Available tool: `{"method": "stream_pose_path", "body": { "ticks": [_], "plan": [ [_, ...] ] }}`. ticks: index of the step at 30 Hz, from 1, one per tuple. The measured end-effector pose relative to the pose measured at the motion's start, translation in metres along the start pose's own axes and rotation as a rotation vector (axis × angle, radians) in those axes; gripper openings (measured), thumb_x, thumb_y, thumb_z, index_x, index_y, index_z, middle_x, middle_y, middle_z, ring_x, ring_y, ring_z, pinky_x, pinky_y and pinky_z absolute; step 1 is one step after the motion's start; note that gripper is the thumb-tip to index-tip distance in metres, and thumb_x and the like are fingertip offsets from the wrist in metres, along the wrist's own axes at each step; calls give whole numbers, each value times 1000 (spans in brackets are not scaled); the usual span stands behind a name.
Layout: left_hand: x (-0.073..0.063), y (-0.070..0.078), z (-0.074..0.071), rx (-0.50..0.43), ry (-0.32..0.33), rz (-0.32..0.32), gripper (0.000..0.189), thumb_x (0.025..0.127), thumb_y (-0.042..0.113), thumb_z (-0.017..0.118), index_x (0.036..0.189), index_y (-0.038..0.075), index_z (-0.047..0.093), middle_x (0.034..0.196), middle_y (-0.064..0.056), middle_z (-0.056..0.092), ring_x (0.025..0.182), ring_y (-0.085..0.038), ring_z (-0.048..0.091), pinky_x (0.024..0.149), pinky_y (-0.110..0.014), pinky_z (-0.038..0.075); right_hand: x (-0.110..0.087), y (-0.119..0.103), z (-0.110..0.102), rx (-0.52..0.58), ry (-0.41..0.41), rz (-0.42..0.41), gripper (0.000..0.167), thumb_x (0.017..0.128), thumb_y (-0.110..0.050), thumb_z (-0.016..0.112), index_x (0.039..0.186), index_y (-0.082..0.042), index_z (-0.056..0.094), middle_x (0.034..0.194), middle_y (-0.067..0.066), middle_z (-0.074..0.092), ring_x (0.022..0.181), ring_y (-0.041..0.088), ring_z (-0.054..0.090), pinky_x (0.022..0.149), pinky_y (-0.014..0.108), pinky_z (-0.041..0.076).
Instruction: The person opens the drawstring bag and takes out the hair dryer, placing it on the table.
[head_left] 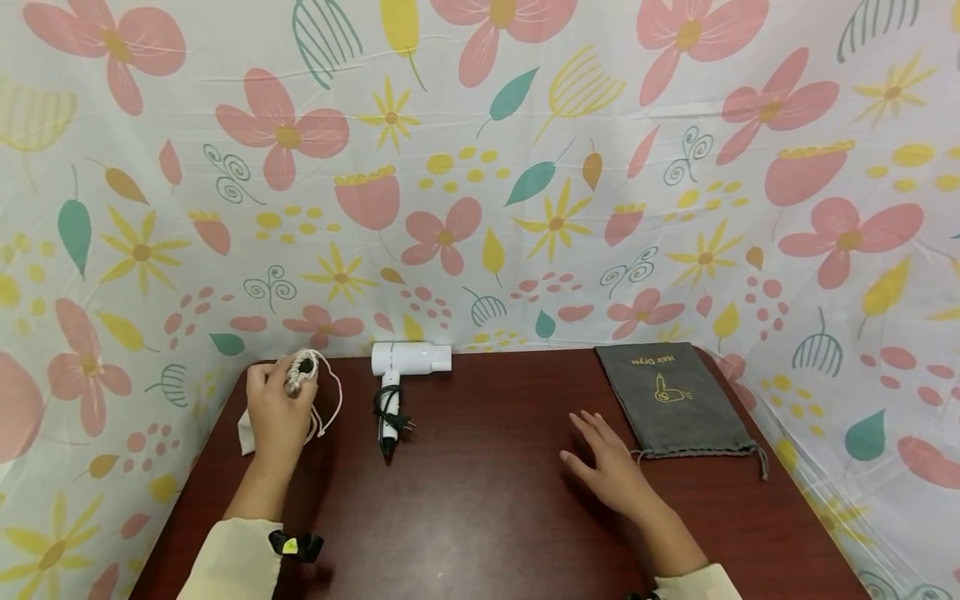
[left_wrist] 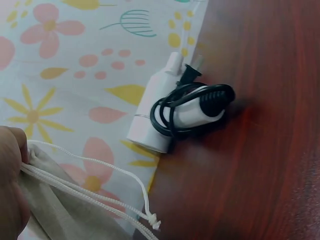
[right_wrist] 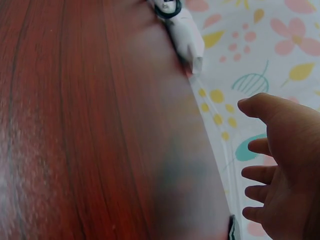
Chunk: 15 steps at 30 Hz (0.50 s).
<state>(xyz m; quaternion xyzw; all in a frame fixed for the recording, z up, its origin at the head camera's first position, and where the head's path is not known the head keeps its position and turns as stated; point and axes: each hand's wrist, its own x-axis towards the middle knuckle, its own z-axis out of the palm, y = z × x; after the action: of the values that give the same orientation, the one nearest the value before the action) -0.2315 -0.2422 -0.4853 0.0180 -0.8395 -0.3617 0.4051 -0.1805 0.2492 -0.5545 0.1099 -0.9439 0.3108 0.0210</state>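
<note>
Left hand (head_left: pixel 281 408): gripping bag (head_left: pixel 247 433)
Bag: desk's (head_left: pixel 480 508) 10 o'clock — partly hidden, dark bit (head_left: pixel 306 365) on top unclear
Dryer (head_left: pixel 411 358): 11 o'clock, cord (left_wrist: pixel 182 92) covering part of handle (head_left: pixel 391 380)
Right hand (head_left: pixel 611 475): loose, empty

left wrist view (closer) shares pouch (left_wrist: pixel 56 211) with head's.

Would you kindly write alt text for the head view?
A person's left hand grips a cream bag at a table, left of a white hair dryer with its cord wrapped around the handle. The right hand is open near a gray pouch. Behind is a floral backdrop.
</note>
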Motion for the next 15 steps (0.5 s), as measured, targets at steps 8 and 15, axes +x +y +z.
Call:
{"method": "stream_pose_path", "body": {
  "ticks": [8, 15],
  "plan": [
    [10, 2, -8, -22, 8, -108, 38, 82, -1, 62, 119, -6, 70, 104, -25, 47, 94, -34, 48, 78, -34, 35, 3, -6, 4, 14, -30, 5, 71, 98, -48, 61, 157, -16, 37, 163, 18, 33, 153, 44, 21, 112, 74, 26],
    [18, 1, -14, -55, 65, -152, 39, 80, -1, 63, 118, -7, 70, 101, -23, 48, 93, -24, 46, 78, -26, 35, 7, -12, 6, 21, -46, -12, 71, 98, -47, 62, 157, -16, 37, 162, 18, 34, 152, 43, 25, 112, 70, 30]
  ]
}}
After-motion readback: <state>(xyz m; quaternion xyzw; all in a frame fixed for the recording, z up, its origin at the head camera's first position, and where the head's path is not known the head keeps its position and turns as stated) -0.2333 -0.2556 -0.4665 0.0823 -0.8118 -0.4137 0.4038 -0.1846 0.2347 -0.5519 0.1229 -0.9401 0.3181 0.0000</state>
